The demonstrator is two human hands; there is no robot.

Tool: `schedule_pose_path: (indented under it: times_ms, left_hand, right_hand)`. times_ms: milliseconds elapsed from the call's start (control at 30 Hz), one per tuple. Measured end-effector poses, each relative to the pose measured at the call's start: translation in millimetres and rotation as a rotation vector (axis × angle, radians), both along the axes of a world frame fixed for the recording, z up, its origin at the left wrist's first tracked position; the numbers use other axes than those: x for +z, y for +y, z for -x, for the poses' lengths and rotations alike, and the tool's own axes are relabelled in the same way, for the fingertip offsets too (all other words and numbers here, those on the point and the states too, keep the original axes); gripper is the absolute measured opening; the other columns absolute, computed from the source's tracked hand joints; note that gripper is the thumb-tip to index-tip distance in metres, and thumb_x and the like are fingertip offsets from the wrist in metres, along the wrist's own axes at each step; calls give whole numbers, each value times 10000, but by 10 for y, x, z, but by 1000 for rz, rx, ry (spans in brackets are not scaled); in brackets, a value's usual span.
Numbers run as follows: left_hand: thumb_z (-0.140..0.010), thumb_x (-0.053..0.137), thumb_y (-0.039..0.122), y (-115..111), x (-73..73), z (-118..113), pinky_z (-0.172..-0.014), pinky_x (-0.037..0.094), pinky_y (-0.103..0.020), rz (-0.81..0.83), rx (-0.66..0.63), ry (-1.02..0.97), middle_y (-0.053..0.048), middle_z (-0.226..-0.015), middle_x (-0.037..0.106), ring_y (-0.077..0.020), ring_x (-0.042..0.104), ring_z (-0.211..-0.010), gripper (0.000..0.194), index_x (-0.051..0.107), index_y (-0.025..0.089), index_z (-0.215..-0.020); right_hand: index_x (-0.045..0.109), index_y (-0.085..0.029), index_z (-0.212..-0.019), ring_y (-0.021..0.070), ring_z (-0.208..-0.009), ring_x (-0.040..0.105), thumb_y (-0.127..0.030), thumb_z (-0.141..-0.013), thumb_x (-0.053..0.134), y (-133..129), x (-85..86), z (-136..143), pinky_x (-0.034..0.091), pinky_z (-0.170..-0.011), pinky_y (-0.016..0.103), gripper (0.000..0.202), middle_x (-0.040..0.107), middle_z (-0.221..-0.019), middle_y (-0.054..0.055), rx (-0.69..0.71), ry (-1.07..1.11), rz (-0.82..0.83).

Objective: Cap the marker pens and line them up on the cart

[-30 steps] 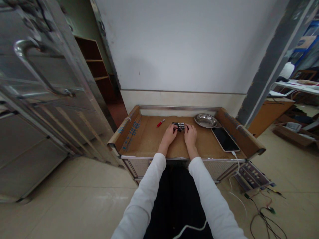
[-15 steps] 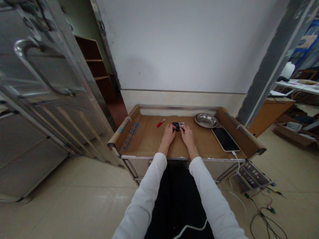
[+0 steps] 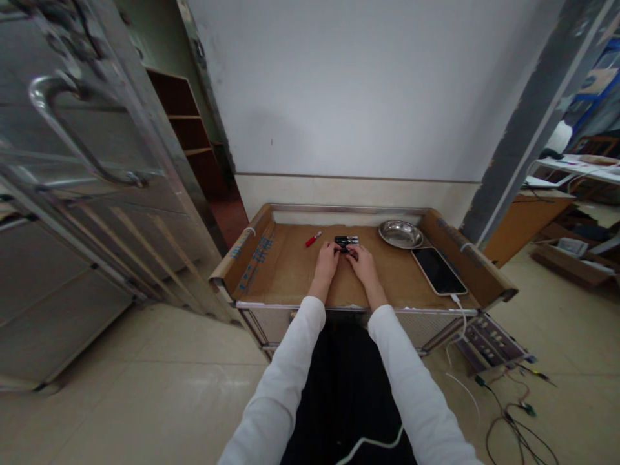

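Pieces in black and silver are shown grouped side by side at the middle of a cardboard-lined cart top. Their near side is met by the curled fingers of the left hand and right hand; whether anything is gripped by either cannot be told. Farther out, a red-handled tool, a metal dish and a phone are seen.

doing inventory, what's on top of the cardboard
A red tool, black and silver pieces, a metal bowl and a phone. The left hand and right hand partly cover the pieces; anything beneath both hands is hidden.
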State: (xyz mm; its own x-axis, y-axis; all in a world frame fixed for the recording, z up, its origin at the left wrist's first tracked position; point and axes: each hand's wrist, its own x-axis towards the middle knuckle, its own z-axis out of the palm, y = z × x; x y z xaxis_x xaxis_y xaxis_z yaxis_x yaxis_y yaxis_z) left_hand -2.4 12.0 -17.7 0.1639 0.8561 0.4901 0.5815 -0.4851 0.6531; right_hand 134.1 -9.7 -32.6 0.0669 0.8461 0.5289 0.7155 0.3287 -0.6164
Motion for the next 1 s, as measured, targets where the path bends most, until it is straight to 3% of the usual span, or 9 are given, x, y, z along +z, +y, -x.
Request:
schedule_pose_path:
  times_ms: [133, 333, 767, 1000]
  left_hand:
    - [-822, 510, 58, -10, 5, -1, -894, 462, -335, -5, 17, 11, -58, -917, 550, -161, 565, -885, 161, 622, 162, -873]
    - [-804, 552, 84, -56, 40, -15, -922, 442, -354, -69, -62, 120, -60, -934, 523, -186, 528, -975, 120, 621, 165, -860]
    - [-831, 515, 104, -127, 102, -12, -908, 422, -348, -46, 82, 250, -76, -944, 521, -198, 522, -956, 108, 596, 163, -872]
    - [-826, 526, 122, -153, 144, -16, -882, 432, -333, -42, 73, 247, -81, -940, 538, -198, 538, -933, 83, 579, 162, -875]
  right_hand:
    - [634, -176, -1060, 182, -860, 588, -90, -778, 485, -7, 14, 5, 460, -854, 338, 330, 644, -949, 70, -5, -30, -4]
    - [606, -172, -1080, 179, -893, 576, -56, -763, 434, -31, 49, 17, 445, -877, 334, 378, 640, -977, 69, -15, -43, 20]
    - [615, -147, -1059, 189, -951, 535, -30, -773, 407, -85, 94, 38, 416, -894, 313, 372, 595, -999, 93, -144, -115, 22]
    - [631, -150, -932, 212, -949, 511, -56, -780, 407, -129, 148, 58, 394, -881, 328, 287, 568, -959, 99, -246, -126, 22]
